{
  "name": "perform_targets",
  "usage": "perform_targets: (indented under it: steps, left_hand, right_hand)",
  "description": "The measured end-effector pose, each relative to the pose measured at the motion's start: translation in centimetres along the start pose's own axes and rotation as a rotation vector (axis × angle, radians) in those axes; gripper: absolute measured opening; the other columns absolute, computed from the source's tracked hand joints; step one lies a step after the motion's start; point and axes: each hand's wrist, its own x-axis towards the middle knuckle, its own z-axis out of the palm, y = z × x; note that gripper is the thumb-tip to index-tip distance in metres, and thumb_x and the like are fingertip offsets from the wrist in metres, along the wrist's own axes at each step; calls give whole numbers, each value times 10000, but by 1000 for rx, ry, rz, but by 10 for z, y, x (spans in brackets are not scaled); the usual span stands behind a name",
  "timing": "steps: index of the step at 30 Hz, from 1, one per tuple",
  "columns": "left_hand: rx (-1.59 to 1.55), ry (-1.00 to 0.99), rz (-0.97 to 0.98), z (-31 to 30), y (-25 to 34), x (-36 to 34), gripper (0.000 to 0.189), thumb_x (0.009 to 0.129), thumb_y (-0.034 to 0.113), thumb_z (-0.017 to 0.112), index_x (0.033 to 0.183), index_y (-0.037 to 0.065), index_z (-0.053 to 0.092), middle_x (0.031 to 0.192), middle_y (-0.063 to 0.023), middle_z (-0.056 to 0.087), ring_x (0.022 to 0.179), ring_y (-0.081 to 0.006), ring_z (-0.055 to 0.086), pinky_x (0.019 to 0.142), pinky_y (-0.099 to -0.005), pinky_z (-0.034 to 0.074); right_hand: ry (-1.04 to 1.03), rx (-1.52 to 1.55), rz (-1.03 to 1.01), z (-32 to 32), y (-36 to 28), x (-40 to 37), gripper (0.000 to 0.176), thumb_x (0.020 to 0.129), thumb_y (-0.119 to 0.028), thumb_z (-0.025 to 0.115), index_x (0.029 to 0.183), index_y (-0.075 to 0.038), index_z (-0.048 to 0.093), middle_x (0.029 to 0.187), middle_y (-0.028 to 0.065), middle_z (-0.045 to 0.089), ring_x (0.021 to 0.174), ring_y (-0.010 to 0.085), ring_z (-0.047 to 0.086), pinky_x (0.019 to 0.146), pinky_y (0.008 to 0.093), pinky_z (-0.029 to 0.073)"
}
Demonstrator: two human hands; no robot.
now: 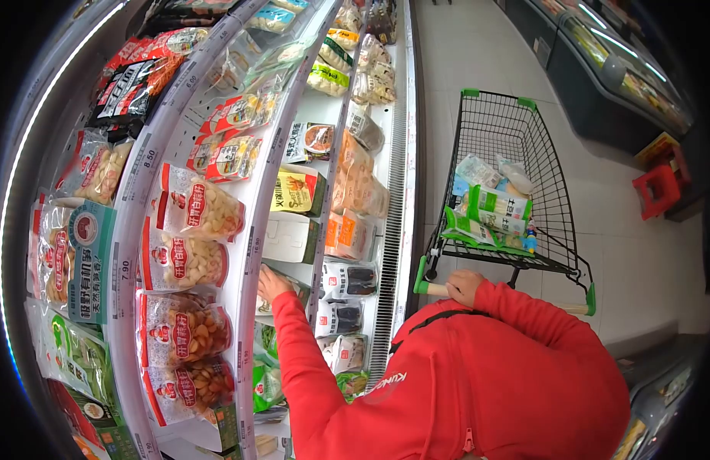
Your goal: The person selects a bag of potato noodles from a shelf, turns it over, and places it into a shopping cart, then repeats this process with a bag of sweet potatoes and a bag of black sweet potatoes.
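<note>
My left hand point(273, 284) reaches into the refrigerated shelf, beside a white box point(290, 237) and just above a dark green package. Its fingertips are partly hidden by the shelf edge, so I cannot make out whether it grips anything. My right hand point(465, 288) is wrapped round the handle point(433, 289) of a black wire shopping cart point(516, 123). Green and white bags point(499, 205) and clear packages point(477, 172) lie in the cart. A yellow box point(296, 188) stands just beyond the white box.
Shelves on the left hold red-and-clear bags point(197, 205), black packs point(132, 92) and vacuum packs point(349, 280). Past the cart, a dark freezer case point(600, 100) runs along the aisle, with a red stool point(658, 190) near it. Pale tiles point(464, 57) cover the floor.
</note>
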Motion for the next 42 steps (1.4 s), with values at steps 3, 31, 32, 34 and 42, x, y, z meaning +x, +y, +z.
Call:
perform_targets:
  steps: [3, 31, 32, 34, 42]
  left_hand:
    - [-46, -224, 114, -15, -20, -1, 650, 748, 114, 549, 1373, 83, 373, 1427, -80, 345, 1294, -295, 350, 1053, -444, 273]
    - [53, -196, 126, 8, -43, -32, 1061, 661, 336, 779, 1476, 173, 120, 1488, -119, 176, 1377, -303, 167, 1071, -560, 184]
    - [99, -261, 69, 1, -42, -31, 1065, 658, 338, 781, 1476, 198, 114, 1490, -108, 174, 1377, -299, 168, 1050, -583, 199]
    - [199, -394, -43, -11, -40, -31, 1074, 652, 342, 786, 1475, 247, 103, 1492, -87, 172, 1378, -291, 170, 1009, -629, 229]
    - [274, -363, -35, 10, -42, -29, 997, 679, 265, 754, 1461, 344, 142, 1470, -62, 257, 1350, -281, 249, 962, -616, 301]
  right_hand:
    - [-29, -11, 32, -4, -3, -3, 189, 846, -180, 505, 738, -33, 556, 754, 155, 560, 733, 358, 543, 691, 451, 441]
    - [-43, -13, 190, 5, 1, -7, 258, 876, -255, 470, 774, -48, 586, 776, 155, 588, 731, 369, 576, 687, 470, 459]
    - [-43, -6, 195, 4, 1, -6, 260, 877, -258, 470, 774, -50, 586, 778, 154, 588, 732, 369, 577, 688, 471, 459]
    - [-53, -11, 198, 5, 3, -5, 265, 878, -264, 466, 775, -50, 585, 783, 153, 588, 733, 369, 578, 690, 471, 458]
    - [-63, -16, 209, 14, 8, -3, 258, 874, -257, 467, 762, -47, 568, 773, 154, 586, 732, 373, 574, 685, 472, 460]
